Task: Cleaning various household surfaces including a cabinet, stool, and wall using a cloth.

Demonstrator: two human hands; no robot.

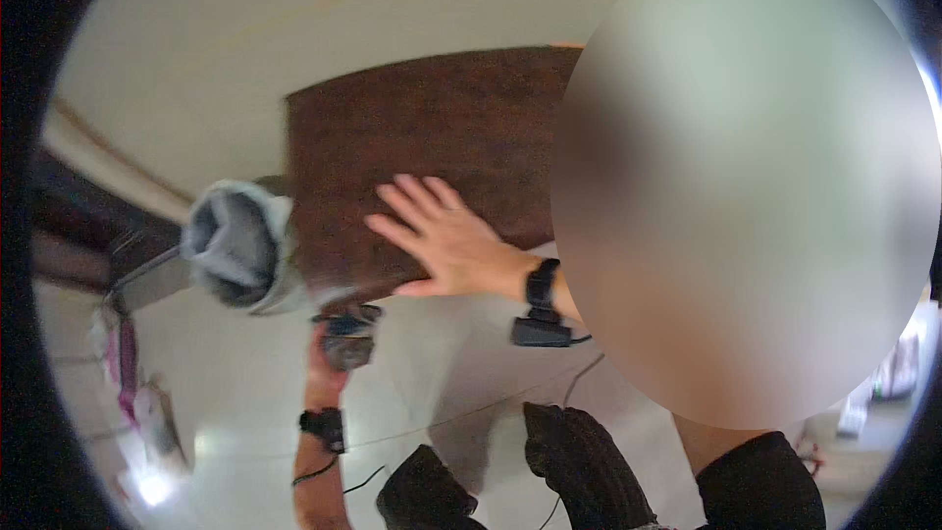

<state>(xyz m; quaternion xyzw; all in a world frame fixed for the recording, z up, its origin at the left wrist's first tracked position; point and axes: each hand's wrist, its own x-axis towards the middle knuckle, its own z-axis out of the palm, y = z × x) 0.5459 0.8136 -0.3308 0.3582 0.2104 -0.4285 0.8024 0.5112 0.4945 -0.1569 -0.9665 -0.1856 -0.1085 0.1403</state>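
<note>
My right hand (441, 239) is spread over the dark brown wooden tabletop (434, 118), palm down and fingers apart, with nothing in its grasp. Whether the palm presses on the wood cannot be told. Just below the tabletop's near left corner, my left hand (324, 368) grips a small dark object (347, 348) with grey and bluish parts. Motion blur hides what exactly this object is. Both wrists wear black bands, the right one with a box-shaped device (541, 331) and a cable.
Beside the tabletop's left end stands a waste bin (239, 246) with a pale liner. Thin cables (585, 375) hang above the light tiled floor (412, 397). Pink and white items (125, 368) lie at the far left. A blurred oval covers much of the right side.
</note>
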